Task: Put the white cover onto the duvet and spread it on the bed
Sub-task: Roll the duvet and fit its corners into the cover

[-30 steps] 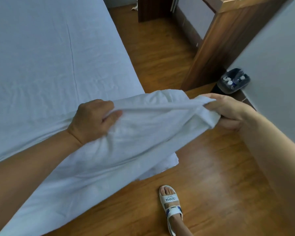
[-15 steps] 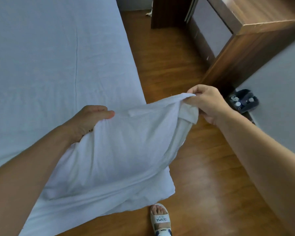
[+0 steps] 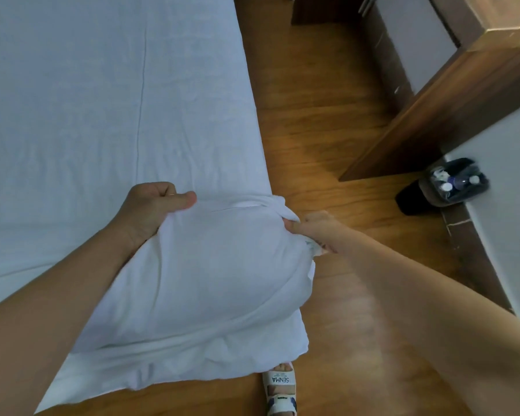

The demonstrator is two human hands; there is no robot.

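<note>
From the head camera, the left hand (image 3: 155, 205) is curled with its thumb pressed over the top edge of the soft white fabric cover (image 3: 198, 283), and the right hand (image 3: 312, 225) pinches a bunched corner of the same edge, so both hands are closed on the cloth. The cover hangs billowed between the forearms at the near corner of the white-sheeted bed (image 3: 102, 100), its lower part draping toward the brown wooden plank floor (image 3: 327, 130). To do this step well, I judge, the two grips should keep to that one edge and draw it taut, and the trailing hem should be kept off the floor. Beside the brown wooden cabinet (image 3: 451, 94), a small dark open bin (image 3: 454, 183) holds what look like bottles with white caps; their exact kind is too small to tell.
</note>
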